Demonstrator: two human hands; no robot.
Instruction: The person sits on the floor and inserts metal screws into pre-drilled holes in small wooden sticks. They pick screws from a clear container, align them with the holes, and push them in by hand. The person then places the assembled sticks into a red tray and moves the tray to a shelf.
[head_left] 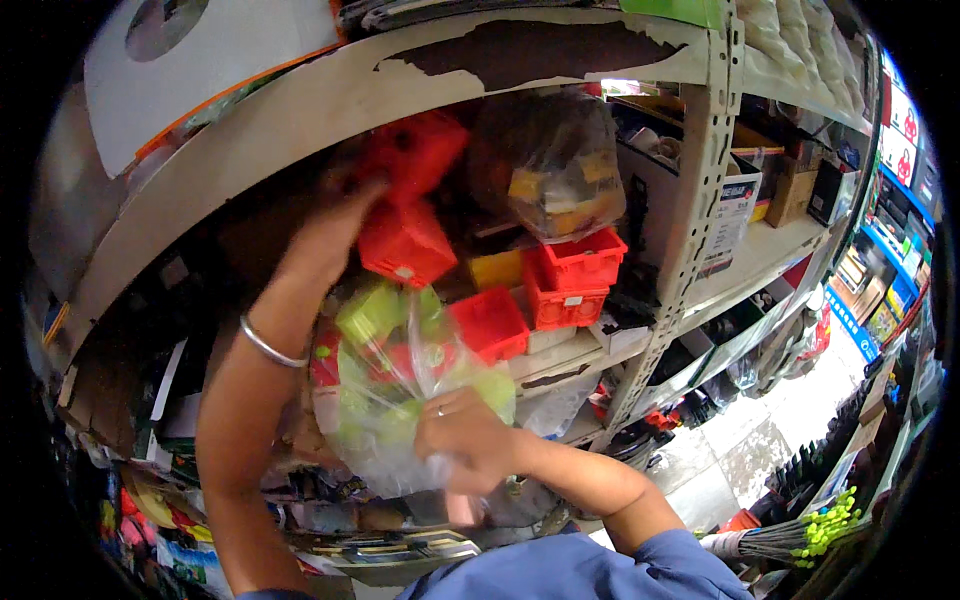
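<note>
My left hand [335, 225] reaches up into the shelf, smeared by motion, its fingers at a red plastic box [425, 150] that is blurred along with it. Just below is another open-sided red box [405, 243], tilted. With fingers closed, my right hand [468, 440] grips the gathered film of a clear plastic bag [385, 440]. Lime-green pieces [375, 315] show through the film, and some red shows too. A red box [490, 325] sits right beside the bag, and stacked red boxes [575, 275] stand farther right.
Above the stack rests a clear bag with yellow items [565, 190]. The shelf's peeling front edge [330, 80] curves overhead, and a perforated metal post [690, 230] rises at the right. Cartons [735, 215] fill the neighbouring bay. Green-tipped rods [815, 535] lie low at the right.
</note>
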